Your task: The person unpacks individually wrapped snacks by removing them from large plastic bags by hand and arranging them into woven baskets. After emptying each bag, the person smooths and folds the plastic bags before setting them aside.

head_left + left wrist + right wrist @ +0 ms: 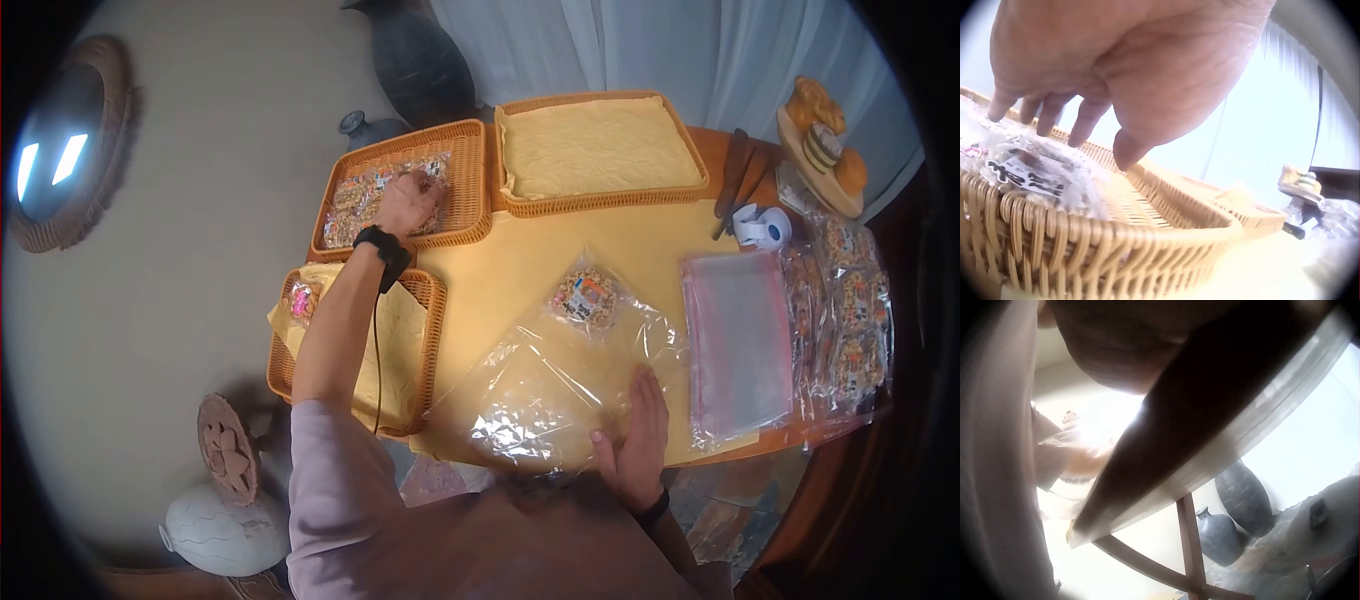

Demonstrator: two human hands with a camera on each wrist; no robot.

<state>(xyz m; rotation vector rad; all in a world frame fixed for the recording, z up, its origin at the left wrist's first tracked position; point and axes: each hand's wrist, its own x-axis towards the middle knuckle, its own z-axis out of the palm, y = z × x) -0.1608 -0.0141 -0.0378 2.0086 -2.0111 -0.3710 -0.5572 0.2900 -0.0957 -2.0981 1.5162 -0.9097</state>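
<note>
My left hand point(408, 203) reaches into a wicker tray point(466, 212) at the back left, over flat clear-wrapped packets of puffed-grain snack point(352, 198). In the left wrist view its fingers point(1085, 122) point down, spread, at the packets, and the thumb stands apart with nothing pinched. My right hand point(640, 440) rests on a large clear plastic bag point(540, 390) near the table's front edge, fingers straight. One round snack packet point(588, 297) with a printed label lies at the bag's far corner. In the right wrist view mostly the table's underside shows.
A paper-lined wicker tray point(600, 150) stands at the back, a smaller lined basket point(430, 350) at the left with one packet point(301, 300). Flat clear bags point(738, 340), a tape dispenser point(762, 228) and bagged snacks point(858, 310) lie at the right, near a board of bread-like pieces point(822, 150).
</note>
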